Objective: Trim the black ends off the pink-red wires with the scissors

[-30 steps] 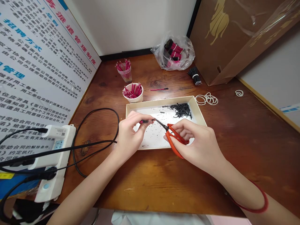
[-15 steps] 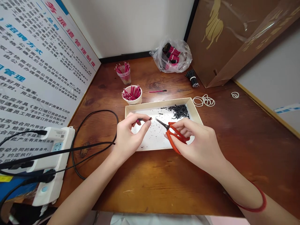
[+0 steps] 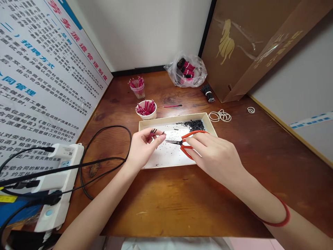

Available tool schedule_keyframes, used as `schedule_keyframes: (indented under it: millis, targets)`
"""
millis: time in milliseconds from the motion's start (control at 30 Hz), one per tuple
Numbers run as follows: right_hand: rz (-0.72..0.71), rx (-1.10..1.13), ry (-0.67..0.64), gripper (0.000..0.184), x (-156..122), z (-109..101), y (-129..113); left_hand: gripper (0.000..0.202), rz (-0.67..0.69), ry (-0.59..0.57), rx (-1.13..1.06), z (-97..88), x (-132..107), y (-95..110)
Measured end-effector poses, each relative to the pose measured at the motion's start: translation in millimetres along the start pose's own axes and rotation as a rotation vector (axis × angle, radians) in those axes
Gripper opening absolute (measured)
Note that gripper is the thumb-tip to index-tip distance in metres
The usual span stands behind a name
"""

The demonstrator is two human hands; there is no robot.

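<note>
My left hand [image 3: 140, 149] is closed round several thin red wires [image 3: 151, 134] with black tips. One black-tipped piece shows between its thumb and index finger. My right hand [image 3: 217, 151] grips a pair of scissors [image 3: 179, 142] with orange-red handles spread apart and dark pointed blades. The blade tips lie close to my left fingertips; whether they touch a wire I cannot tell. Below both hands is a shallow cream box [image 3: 170, 120] with a white bottom. Small specks are scattered inside it, and black offcuts [image 3: 195, 124] are heaped in its far right corner.
Behind the box stand a paper cup [image 3: 146, 115] and a clear plastic cup [image 3: 139, 93], both holding red wires. A single red wire [image 3: 172, 106], a plastic bag [image 3: 200, 71], a black wire bundle [image 3: 208, 93] and rubber bands [image 3: 221, 115] lie farther back. A power strip [image 3: 66, 173] with cables stands left.
The scissors have turned to point left, with their handles wider apart and blades nearer my left hand. More black wire tips show in my left hand. The whole view has shifted slightly.
</note>
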State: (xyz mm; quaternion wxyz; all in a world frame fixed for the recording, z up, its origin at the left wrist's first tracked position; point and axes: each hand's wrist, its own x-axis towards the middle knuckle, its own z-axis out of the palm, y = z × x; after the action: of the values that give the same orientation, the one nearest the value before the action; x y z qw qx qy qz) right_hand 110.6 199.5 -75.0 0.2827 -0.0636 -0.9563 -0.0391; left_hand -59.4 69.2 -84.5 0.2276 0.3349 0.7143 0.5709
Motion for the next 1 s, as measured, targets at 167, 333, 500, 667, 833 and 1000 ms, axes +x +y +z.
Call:
schedule_keyframes:
  millis: [167,333,500,667,833,1000]
  targets:
    - [-0.062,-0.071,0.017,0.017,6.0,-4.3,-1.6,0.017,-0.006,-0.054,-0.029,2.5,0.8,-0.4]
    - [-0.055,-0.043,-0.017,0.018,3.2,-5.0,3.6,0.012,0.0,0.0,-0.008,2.6,0.2,0.8]
    - [0.168,0.232,0.05,0.005,-3.3,-4.8,12.3,0.014,-0.052,0.058,-0.052,3.2,-3.4,5.8]
    - [0.396,0.557,0.031,0.018,-0.9,-9.4,3.7,0.006,0.026,0.071,-0.02,3.8,-5.3,7.1]
    - [0.509,0.687,-0.05,0.013,2.5,-3.9,-6.5,0.007,0.125,0.089,0.037,3.5,-6.3,6.0]
    - [0.508,0.729,-0.002,0.014,2.0,4.5,-8.4,0.014,0.157,0.095,-0.008,3.0,-7.7,6.7]
